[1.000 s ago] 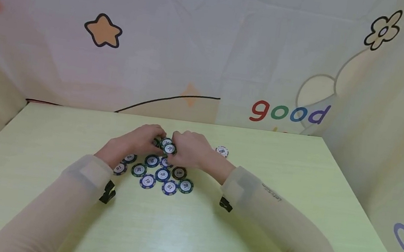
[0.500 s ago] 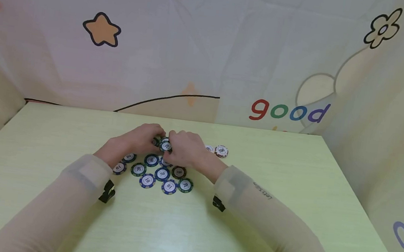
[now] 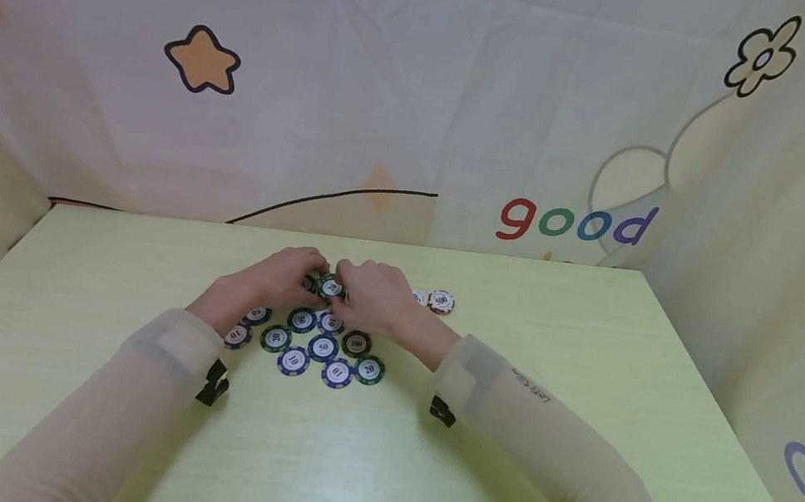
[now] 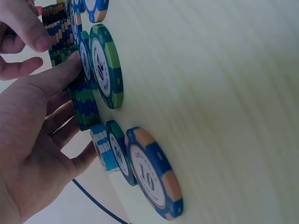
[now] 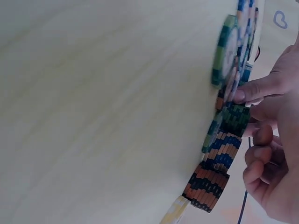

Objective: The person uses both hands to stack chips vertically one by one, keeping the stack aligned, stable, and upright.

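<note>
My left hand (image 3: 284, 277) reaches round a stack of green poker chips (image 3: 331, 286), thumb at the near side and fingers at the far side. In the left wrist view the left thumb (image 4: 65, 72) lies along this stack, and another green stack (image 4: 85, 106) stands beside the palm. My right hand (image 3: 374, 296) is close at the stack's right, and its thumb and forefinger show a gap in the left wrist view. Its other fingers (image 5: 254, 170) are loosely curled. A blue and tan stack (image 5: 223, 151) and a dark and orange stack (image 5: 206, 186) stand alongside.
Several loose chips lie flat nearer me, among them a blue chip (image 3: 323, 348), a dark 100 chip (image 3: 357, 343) and a green chip (image 3: 369, 369). A white chip (image 3: 441, 302) is right of the right hand. A printed curtain (image 3: 315, 106) rises behind the table (image 3: 376, 465).
The green chip near my right fingers has shifted back and left onto the stack. My right hand has moved slightly left, and gaps now show between its fingers and the chip. My left hand stays put.
</note>
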Action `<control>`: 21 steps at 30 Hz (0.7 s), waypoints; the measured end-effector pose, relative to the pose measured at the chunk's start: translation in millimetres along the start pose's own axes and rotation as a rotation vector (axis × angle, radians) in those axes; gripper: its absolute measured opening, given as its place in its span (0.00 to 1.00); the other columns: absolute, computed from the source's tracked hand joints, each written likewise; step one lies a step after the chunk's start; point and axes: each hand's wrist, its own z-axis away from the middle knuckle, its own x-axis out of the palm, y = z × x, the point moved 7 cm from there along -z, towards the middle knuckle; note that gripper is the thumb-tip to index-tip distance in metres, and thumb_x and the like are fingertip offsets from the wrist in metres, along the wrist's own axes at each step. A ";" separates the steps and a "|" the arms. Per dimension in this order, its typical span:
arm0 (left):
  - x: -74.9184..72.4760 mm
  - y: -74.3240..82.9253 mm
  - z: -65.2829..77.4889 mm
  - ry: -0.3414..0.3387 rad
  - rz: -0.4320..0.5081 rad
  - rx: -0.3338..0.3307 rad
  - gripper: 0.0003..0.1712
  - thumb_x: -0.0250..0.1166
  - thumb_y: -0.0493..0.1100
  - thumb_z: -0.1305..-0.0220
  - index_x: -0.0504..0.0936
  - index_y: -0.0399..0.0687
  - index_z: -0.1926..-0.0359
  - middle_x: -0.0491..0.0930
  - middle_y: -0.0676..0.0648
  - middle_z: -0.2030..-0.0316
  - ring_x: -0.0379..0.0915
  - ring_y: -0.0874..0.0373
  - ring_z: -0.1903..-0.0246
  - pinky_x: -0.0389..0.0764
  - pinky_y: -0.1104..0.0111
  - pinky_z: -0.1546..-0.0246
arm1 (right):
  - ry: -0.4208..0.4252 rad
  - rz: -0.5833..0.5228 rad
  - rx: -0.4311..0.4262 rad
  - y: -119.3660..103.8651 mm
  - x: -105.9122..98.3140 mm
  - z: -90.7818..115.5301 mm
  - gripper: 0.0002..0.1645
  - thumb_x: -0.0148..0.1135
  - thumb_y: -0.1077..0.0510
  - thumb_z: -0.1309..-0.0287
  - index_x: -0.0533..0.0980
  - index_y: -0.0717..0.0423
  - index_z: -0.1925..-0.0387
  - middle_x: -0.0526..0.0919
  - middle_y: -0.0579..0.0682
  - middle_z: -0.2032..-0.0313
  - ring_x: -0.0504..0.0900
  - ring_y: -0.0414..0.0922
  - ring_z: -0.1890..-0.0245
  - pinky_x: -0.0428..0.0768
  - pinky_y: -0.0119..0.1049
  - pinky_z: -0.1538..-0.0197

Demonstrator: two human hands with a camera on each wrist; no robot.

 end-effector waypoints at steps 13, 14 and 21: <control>1.4 0.5 -0.7 -0.023 0.006 -0.014 0.23 0.75 0.41 0.37 0.80 0.33 0.47 0.79 0.42 0.53 0.74 0.48 0.54 0.75 0.54 0.45 | 0.015 0.031 -0.018 0.6 3.8 -2.7 0.12 0.63 0.48 0.29 0.82 0.51 0.57 0.82 0.44 0.71 0.77 0.40 0.77 0.72 0.32 0.76; 1.3 0.3 -0.8 -0.025 0.007 -0.017 0.23 0.75 0.41 0.37 0.80 0.33 0.47 0.79 0.42 0.53 0.74 0.48 0.54 0.75 0.55 0.45 | 0.016 0.029 -0.018 0.7 3.7 -2.7 0.12 0.63 0.48 0.29 0.82 0.51 0.57 0.82 0.44 0.71 0.77 0.40 0.77 0.72 0.32 0.76; 1.0 0.0 -0.7 -0.025 0.007 -0.018 0.23 0.75 0.41 0.37 0.80 0.33 0.46 0.79 0.42 0.53 0.74 0.48 0.54 0.75 0.55 0.46 | 0.025 0.031 -0.018 1.2 4.3 -3.4 0.11 0.63 0.48 0.29 0.81 0.52 0.56 0.82 0.45 0.71 0.77 0.41 0.77 0.73 0.32 0.75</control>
